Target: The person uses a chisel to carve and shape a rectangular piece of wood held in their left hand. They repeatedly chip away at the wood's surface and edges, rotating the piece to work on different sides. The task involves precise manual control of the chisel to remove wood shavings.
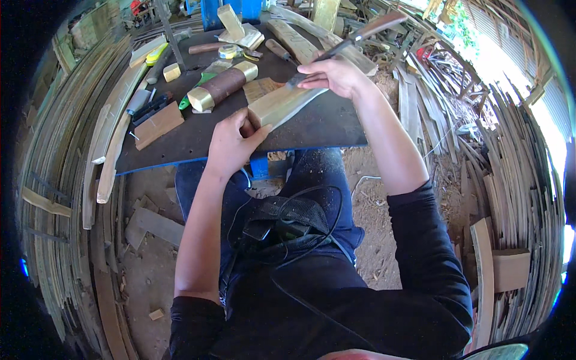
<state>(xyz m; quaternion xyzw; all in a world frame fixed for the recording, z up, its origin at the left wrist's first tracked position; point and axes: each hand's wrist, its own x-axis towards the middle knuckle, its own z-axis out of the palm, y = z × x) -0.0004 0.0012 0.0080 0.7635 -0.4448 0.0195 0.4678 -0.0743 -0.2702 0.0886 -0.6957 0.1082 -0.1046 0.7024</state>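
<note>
A pale squared wood block [281, 105] lies over the near part of the dark worktable [318, 129]. My left hand [234, 141] grips its near left end, thumb on one side and fingers curled round the other. In my right hand [339, 75] is a long chisel [379, 27] with a brown wooden handle, tilted up to the far right. My fingers close round the chisel low on its metal part, and its blade end rests at the block's top face. Left of the block lies a thick brown cylinder [225, 87] with brass-coloured ends, perhaps a mallet head.
A tape measure [229, 52], a second wooden-handled tool [279, 51] and a yellow-handled cutter [157, 54] lie farther back. A flat wood piece with a nail [159, 125] sits at the left. Stacked wood strips line both sides [72, 150]. Scraps and shavings cover the floor.
</note>
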